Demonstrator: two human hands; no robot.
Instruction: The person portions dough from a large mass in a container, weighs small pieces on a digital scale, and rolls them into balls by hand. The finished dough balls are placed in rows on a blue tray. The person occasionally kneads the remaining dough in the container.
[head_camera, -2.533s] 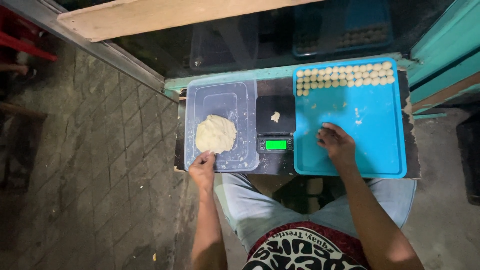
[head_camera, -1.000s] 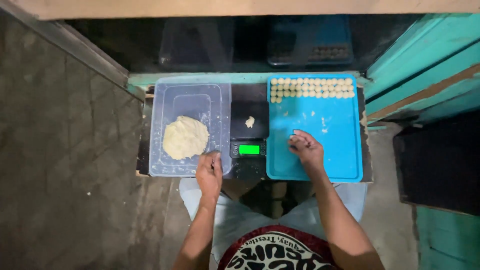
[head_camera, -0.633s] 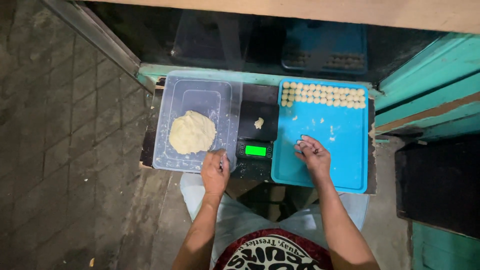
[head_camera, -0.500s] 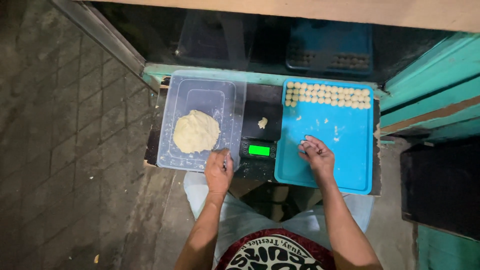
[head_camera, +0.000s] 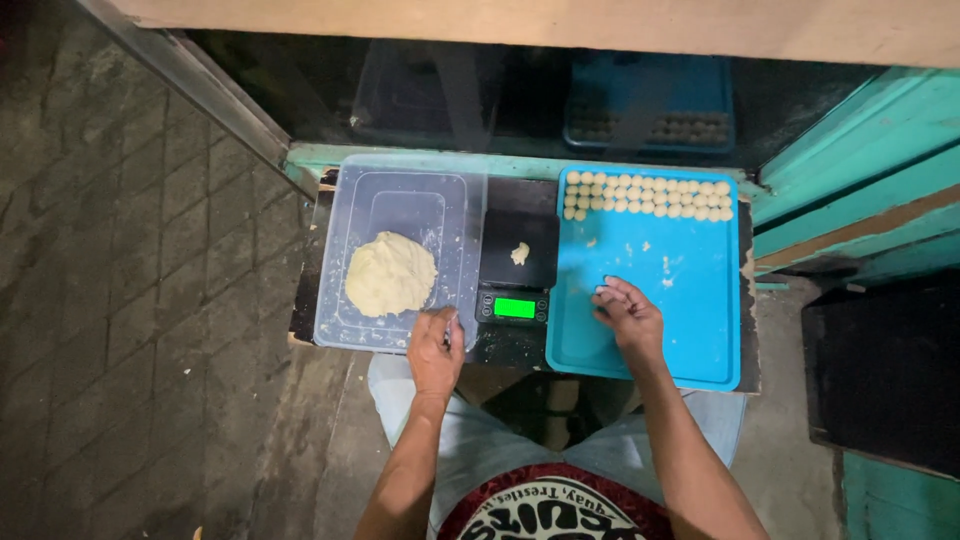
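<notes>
A lump of pale dough (head_camera: 390, 273) lies in a clear plastic tub (head_camera: 395, 190). My left hand (head_camera: 434, 349) rests on the tub's near right corner, fingers curled over its rim. Between tub and tray sits a black digital scale (head_camera: 516, 262) with a lit green display and a small piece of dough (head_camera: 520, 253) on its platform. My right hand (head_camera: 627, 317) lies palm down on the blue tray (head_camera: 690, 330), fingers curled; whether it holds dough I cannot tell. Rows of small dough balls (head_camera: 648, 196) line the tray's far edge.
The tub, scale and tray sit on a small dark table (head_camera: 305, 290) over my knees. A teal ledge (head_camera: 420, 160) runs behind it, with a dark window reflecting the tray. Paved brick ground (head_camera: 130, 300) lies left; a teal wall (head_camera: 860, 180) and a dark box (head_camera: 885, 370) right.
My left hand has come off the tub's near left edge and moved right to its corner beside the scale. My right hand stays low on the tray. The camera shifted.
</notes>
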